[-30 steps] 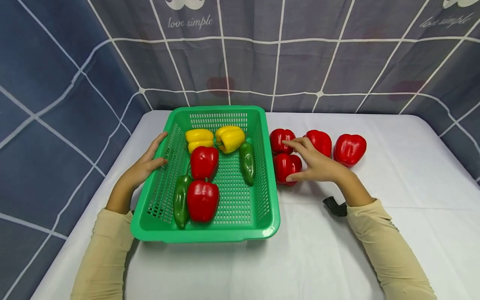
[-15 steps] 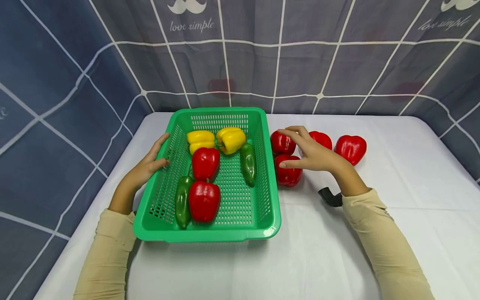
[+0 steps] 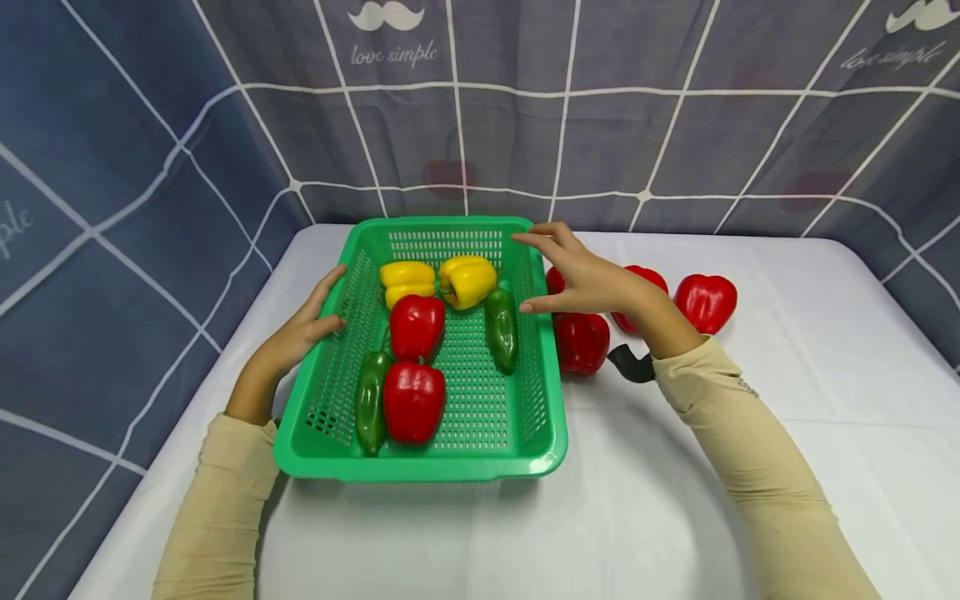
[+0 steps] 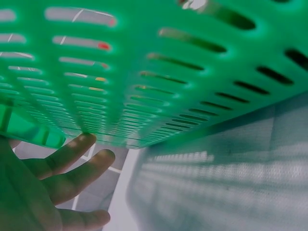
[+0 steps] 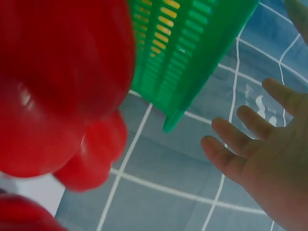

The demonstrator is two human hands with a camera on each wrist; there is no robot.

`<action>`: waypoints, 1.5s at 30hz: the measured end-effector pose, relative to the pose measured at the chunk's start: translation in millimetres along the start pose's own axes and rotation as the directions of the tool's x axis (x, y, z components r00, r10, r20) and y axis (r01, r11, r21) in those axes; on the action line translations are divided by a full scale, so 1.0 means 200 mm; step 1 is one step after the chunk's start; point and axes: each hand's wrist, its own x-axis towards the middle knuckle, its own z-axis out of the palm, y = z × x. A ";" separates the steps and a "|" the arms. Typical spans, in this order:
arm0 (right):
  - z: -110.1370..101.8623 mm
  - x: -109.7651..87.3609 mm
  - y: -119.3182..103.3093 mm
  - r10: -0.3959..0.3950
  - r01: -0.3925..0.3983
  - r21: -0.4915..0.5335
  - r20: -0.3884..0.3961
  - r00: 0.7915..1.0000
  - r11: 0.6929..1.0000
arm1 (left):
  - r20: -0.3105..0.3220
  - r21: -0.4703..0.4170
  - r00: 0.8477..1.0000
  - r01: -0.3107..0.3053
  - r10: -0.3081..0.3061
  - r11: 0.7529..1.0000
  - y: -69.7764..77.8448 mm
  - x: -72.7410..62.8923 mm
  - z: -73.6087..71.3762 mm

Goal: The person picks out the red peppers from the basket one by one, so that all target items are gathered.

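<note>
Head view: white-covered table (image 3: 675, 517), bearing an upright green basket (image 3: 420, 468). Basket judged light and fairly stiff, rim smooth; best held at opposite side rims and kept level, as contents may roll. Perforated walls and floor; glossy finish. Right hand (image 3: 588, 271): fingers spread wide over the right rim, nothing held; contact cannot be confirmed. Left hand (image 3: 292, 337): fingers spread along the left rim. Inside: two red peppers (image 3: 414, 402), two yellow peppers (image 3: 469, 282), two slim green peppers (image 3: 371, 400).
</note>
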 end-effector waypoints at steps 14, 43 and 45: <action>0.12 0.14 -0.14 -0.033 0.039 -0.050 0.121 0.992 0.998 | 0.003 -0.022 1.000 0.000 0.000 1.000 0.00 0.00 0.00; 0.19 0.47 -0.45 0.177 0.012 -0.361 0.486 0.856 0.933 | 0.014 -0.062 1.000 -0.009 0.010 0.998 0.00 0.00 -0.01; 0.21 0.49 -0.47 0.206 0.009 -0.388 0.508 0.837 0.922 | 0.009 -0.054 1.000 -0.012 0.012 0.998 0.00 0.00 -0.02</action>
